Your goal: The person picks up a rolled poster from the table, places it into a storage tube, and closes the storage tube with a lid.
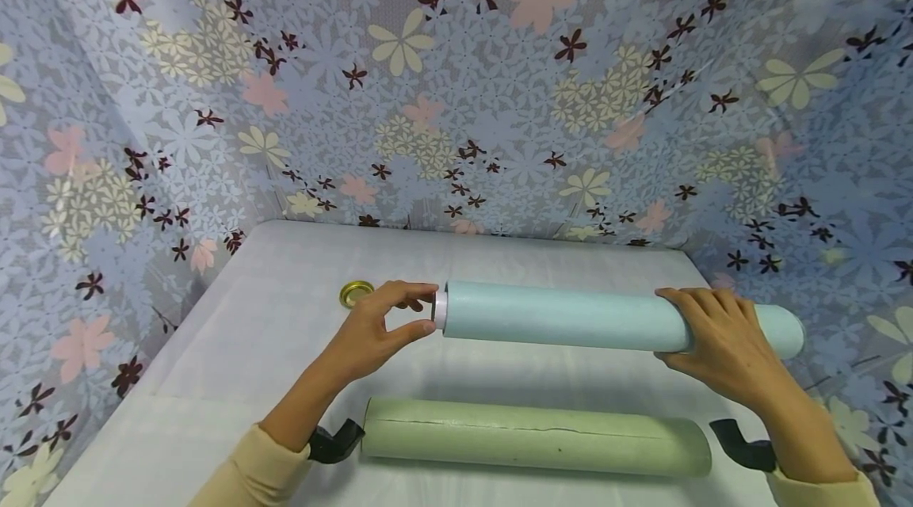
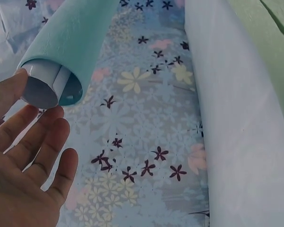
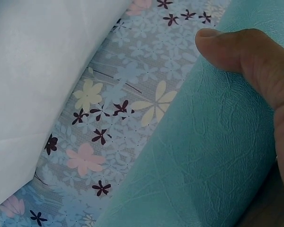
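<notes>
A light blue tube with a creased, leathery surface is held level above the table. Near its right end my right hand grips it from above, the thumb lying across its side in the right wrist view. A rolled white sheet sticks a little way out of the tube's left end. My left hand pinches that roll's rim between thumb and fingers. Inside the tube's mouth, the left wrist view shows the white roll with an overlapping edge; how far it reaches inside is hidden.
A pale green tube with a long seam lies on the white-covered table, nearest me. The gold round lid rests beyond my left hand. Flower-patterned cloth hangs behind the table and at both sides.
</notes>
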The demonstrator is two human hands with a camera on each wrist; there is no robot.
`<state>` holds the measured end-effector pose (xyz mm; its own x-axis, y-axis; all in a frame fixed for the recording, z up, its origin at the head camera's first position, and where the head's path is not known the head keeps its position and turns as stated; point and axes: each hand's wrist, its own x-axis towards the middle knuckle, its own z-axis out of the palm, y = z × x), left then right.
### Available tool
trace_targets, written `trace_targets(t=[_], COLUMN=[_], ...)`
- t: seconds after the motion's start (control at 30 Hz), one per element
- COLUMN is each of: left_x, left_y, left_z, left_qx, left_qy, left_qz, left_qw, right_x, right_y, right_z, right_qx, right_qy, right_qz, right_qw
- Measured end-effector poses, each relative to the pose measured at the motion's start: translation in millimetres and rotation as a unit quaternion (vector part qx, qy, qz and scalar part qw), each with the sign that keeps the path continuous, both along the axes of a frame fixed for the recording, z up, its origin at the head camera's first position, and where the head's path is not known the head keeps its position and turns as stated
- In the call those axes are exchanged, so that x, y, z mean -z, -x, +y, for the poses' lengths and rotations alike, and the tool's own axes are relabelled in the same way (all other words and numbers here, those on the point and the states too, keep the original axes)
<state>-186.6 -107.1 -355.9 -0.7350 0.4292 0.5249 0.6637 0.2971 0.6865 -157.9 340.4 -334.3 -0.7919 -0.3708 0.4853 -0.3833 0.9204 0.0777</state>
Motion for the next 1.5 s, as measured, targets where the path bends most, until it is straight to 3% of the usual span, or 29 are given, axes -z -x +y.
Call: trace_targets(t=[0.73,1.13,1.5], left_x=[0.2,1.4,-2.0], left_y=[6.3,6.7,4.4], left_z=[13.6,19.3,11.8], left_qx=[0.002,0.007,-0.015], left_qy=[0.008,0.001,0.011], left_qz=[0.026,0.014,0.007], left_qw=[0.9996,0.9999,0.9998], right_x=[0.1,0.6,1.0], right_y=[-0.6,-1.0,-2.4], right_z=[1,1,5], right_qx=[-0.010,-0.012,-0.003], right_qy=[0.002,0.001,0.002], right_qz=[0.007,0.005,0.004], right_qw=[0.9999,0.9999,1.0000])
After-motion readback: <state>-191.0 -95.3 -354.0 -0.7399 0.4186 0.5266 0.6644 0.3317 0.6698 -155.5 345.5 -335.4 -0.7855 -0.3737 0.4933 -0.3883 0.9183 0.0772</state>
